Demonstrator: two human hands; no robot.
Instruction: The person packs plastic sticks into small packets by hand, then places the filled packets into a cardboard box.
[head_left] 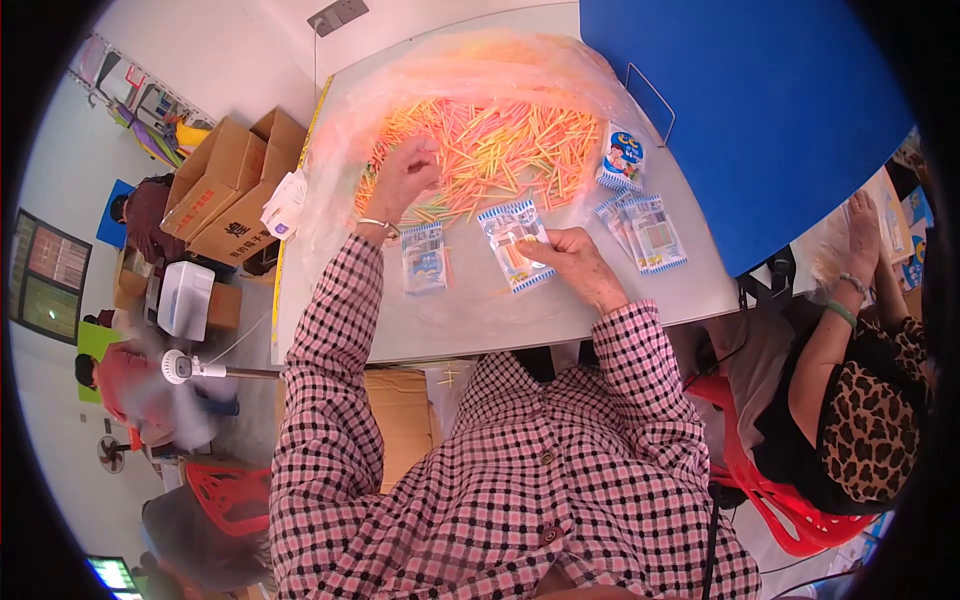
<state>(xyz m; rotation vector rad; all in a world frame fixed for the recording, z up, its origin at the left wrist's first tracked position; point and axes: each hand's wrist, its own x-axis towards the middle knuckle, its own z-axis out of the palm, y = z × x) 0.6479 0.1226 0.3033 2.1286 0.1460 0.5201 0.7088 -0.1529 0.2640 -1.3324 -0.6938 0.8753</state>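
My right hand [580,265] pinches the lower right side of a small clear packet [512,243] with blue-and-white striped ends, and colored sticks show through it. My left hand [405,180] is over the left part of a heap of thin pink, yellow and orange sticks [500,150]. Its fingers are curled together, and whatever is between them is too small to make out. The heap lies in a large clear plastic bag [450,65]. Below my left wrist a similar packet [424,262] lies on the table, with a few loose sticks beside it.
Several packets [655,235] lie overlapped to the right, below a blue-and-white pack [622,158]. A blue panel [740,110] borders the table [660,290] on the right. Cardboard boxes [225,190] stand at the left. Another person's arm [835,310] is at the far right.
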